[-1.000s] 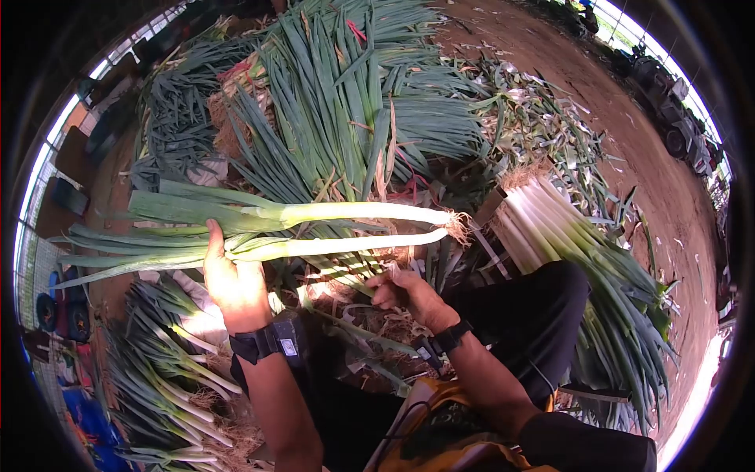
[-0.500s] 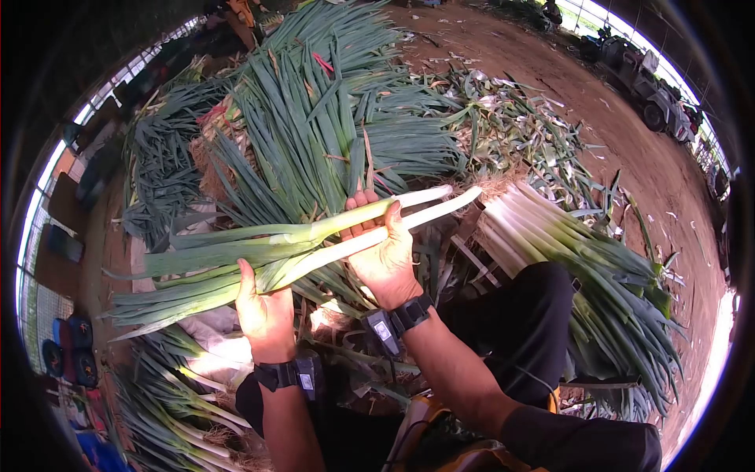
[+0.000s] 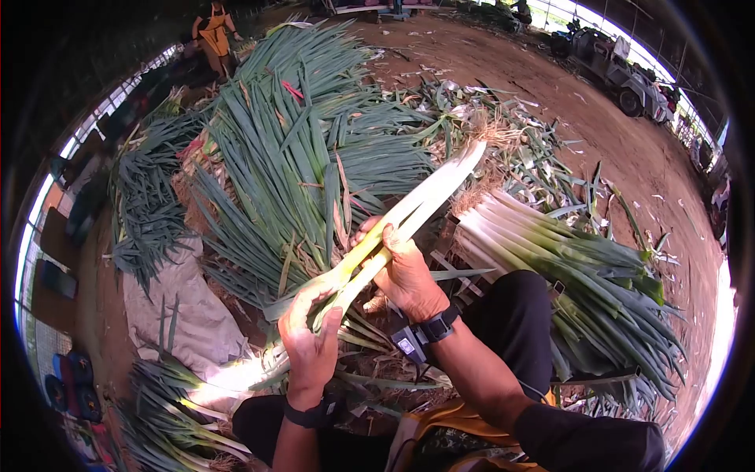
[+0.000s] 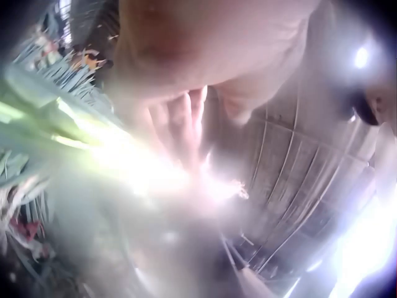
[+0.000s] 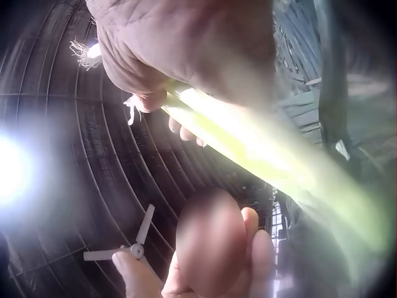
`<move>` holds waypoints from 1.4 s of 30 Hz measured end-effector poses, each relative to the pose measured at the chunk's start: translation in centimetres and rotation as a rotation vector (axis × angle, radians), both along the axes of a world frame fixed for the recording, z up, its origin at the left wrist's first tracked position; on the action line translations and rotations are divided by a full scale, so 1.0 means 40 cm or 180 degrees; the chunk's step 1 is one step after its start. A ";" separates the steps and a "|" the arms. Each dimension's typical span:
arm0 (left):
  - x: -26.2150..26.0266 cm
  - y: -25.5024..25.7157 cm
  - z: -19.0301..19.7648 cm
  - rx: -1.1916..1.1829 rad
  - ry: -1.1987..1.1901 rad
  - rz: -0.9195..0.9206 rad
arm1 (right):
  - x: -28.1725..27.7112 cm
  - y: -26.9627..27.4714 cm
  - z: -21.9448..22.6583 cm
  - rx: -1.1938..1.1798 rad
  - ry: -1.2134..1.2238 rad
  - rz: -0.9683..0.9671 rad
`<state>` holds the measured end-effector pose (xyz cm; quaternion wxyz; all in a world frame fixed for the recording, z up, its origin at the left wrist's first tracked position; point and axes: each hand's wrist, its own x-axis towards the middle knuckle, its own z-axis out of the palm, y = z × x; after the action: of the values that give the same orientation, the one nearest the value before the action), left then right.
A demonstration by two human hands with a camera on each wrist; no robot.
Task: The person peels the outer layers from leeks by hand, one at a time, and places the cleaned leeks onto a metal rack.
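Observation:
Two long green onions (image 3: 429, 193) slant up and away in the head view, white shanks and stringy roots at the far end. My right hand (image 3: 413, 275) grips the shanks partway along, thumb across the top. Lower down, my left hand (image 3: 311, 338) holds them, fingers on one side and thumb on the other. Their leafy ends are mostly hidden by that hand. The right wrist view shows a pale green shank (image 5: 248, 143) running out from under my right palm. Bright glare blurs the green onions (image 4: 93, 143) in the left wrist view.
A big heap of green onions (image 3: 275, 157) lies ahead. A row of trimmed ones (image 3: 543, 252) rests by my right knee, and more (image 3: 173, 409) lie lower left beside a pale sack (image 3: 181, 299). Leaf scraps (image 3: 503, 102) cover the dirt floor. Another person (image 3: 214, 39) stands far back.
My right hand has come up from below and taken hold of the shanks. The green onions have swung from nearly level to steeply slanted, roots upward, and my left hand has moved right.

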<state>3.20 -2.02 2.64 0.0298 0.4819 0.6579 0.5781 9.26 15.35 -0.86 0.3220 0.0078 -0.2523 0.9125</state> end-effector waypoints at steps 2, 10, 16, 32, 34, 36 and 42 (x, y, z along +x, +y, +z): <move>-0.009 0.014 -0.012 -0.0362 0.0715 0.0540 | 0.018 -0.027 0.002 0.0140 -0.0211 0.0265; -0.055 0.027 -0.052 -0.0742 -0.0560 -0.0006 | 0.022 -0.050 0.059 -0.0331 -0.0166 0.0751; -0.038 0.035 -0.067 -0.1003 -0.1028 -0.0103 | 0.021 -0.042 0.001 -0.0068 -0.1284 0.0382; -0.091 0.004 -0.049 -0.0856 -0.0656 -0.0064 | 0.016 -0.015 0.070 0.0400 -0.1587 -0.0045; -0.059 0.026 -0.057 -0.0661 0.0595 -0.0218 | 0.008 -0.045 0.077 0.0271 -0.1458 -0.0049; -0.043 0.034 -0.070 -0.0755 0.0295 -0.0222 | 0.003 -0.042 0.061 0.0165 -0.1426 -0.0053; -0.034 0.025 -0.120 -0.1169 -0.0591 -0.0013 | -0.007 -0.069 0.049 0.0358 -0.1314 -0.0011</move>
<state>1.85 -1.02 -2.18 0.1788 0.4143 0.7457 0.4903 8.97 12.60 1.11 0.2641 -0.1617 -0.3634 0.8787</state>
